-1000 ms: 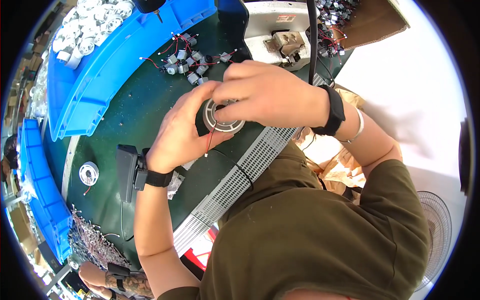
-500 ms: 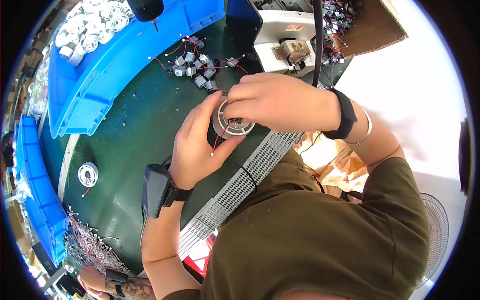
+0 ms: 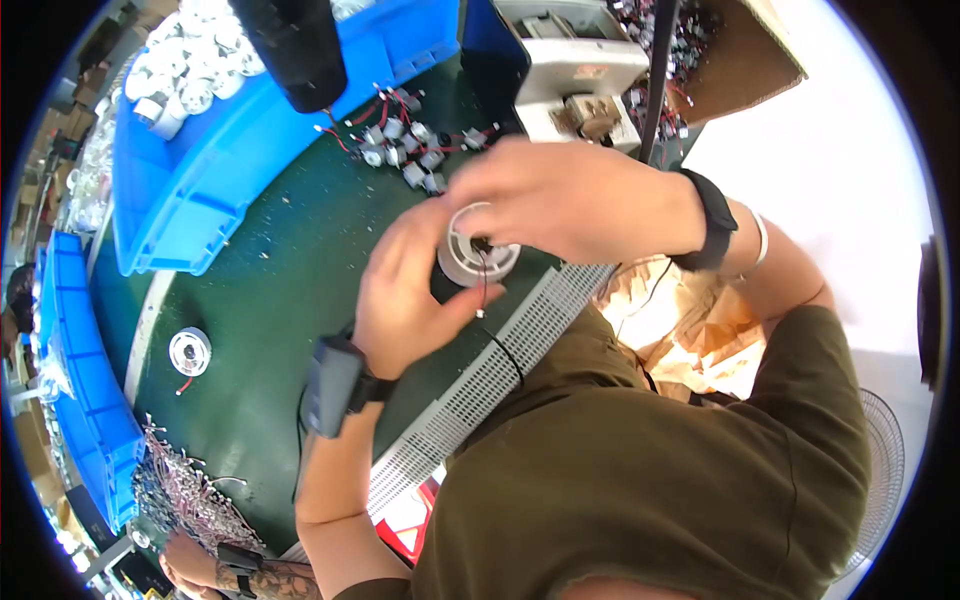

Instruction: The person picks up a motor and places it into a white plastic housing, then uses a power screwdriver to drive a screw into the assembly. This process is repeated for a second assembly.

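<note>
My left hand is curled round a white round plastic housing, with the thumb along its near side. A dark part sits at the housing's middle, and a thin wire with a small white connector hangs over the near rim. Over the housing's top lies my right hand, its fingers bent downward and smeared by motion; what they hold, if anything, is hidden. Just beyond both hands lies a cluster of small silver motors with red and dark wires. A black powered screwdriver hangs above the far side, pointing down.
A blue bin holds white plastic parts at far left. Another white housing lies on the green table. Wired pieces are heaped near a co-worker's hand. A cardboard box of motors stands far right.
My right hand's fingers have shifted on the housing and now blur. The wire has swung to hang straight toward me. The screwdriver appears lower and larger, and the whole view has shifted slightly.
</note>
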The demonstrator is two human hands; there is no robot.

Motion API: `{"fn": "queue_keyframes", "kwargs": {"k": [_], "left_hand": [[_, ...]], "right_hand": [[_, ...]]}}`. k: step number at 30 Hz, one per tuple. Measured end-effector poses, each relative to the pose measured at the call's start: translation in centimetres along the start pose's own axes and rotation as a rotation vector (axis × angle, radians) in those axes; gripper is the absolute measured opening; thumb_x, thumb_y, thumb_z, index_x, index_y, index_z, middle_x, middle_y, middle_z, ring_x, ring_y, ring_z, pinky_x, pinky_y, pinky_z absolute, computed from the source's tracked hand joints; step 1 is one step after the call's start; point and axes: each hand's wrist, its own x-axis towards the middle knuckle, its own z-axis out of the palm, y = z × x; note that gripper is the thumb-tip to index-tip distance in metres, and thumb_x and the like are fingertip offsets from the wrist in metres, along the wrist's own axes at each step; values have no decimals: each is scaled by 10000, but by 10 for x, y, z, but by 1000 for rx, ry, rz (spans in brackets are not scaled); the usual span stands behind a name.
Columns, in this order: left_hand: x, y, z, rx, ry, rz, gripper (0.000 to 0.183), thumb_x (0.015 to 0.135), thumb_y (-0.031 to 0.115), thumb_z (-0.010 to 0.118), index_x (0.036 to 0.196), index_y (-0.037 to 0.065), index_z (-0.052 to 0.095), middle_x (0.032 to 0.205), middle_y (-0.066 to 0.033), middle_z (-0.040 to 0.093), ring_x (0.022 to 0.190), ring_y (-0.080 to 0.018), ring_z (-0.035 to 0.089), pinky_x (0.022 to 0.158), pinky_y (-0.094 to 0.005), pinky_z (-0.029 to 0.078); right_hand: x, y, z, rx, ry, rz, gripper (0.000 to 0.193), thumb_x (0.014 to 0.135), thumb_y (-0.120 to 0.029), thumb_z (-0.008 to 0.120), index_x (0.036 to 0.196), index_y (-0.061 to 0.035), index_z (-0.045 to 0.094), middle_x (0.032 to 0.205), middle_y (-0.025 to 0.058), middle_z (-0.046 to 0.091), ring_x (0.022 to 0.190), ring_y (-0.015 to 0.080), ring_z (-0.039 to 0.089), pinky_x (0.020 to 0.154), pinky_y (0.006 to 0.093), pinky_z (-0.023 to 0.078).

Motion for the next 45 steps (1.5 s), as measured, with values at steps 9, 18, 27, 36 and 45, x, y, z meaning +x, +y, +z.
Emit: {"fn": "queue_keyframes", "kwargs": {"k": [9,18,27,36,45], "left_hand": [[-8,0,17,222,37,181,348,605,97,792,926,68,660,1092,-159,581,867,-304,619,703,-358,529],[-8,-2,16,151,50,130,370,584,55,798,931,57,668,1137,-181,567,930,-331,605,743,-371,522],[-18,-5,17,183,17,78,354,616,76,788,946,54,664,1185,-206,532,966,-328,593,765,-364,517],[-19,-7,15,192,5,90,345,651,97,773,971,51,653,1188,-214,529,997,-334,580,792,-362,502],[-21,-9,17,171,18,95,369,660,104,769,1003,51,641,1198,-225,523,1016,-341,570,810,-369,493]], "right_hand": [[119,32,-73,1140,929,240,464,783,-207,714,1108,51,504,757,53,595,610,88,540,524,217,431],[21,14,-101,1043,1073,184,227,752,-112,678,889,23,558,705,71,567,563,151,560,531,251,446],[-50,29,-44,926,1307,540,409,716,44,658,1087,49,487,687,62,579,549,137,557,522,259,445],[-54,30,-40,769,1274,486,404,707,40,666,1076,55,503,670,61,583,553,133,565,524,249,457],[-57,24,-33,833,1332,530,407,693,50,655,1069,65,500,671,56,598,538,124,561,515,244,442]]}}
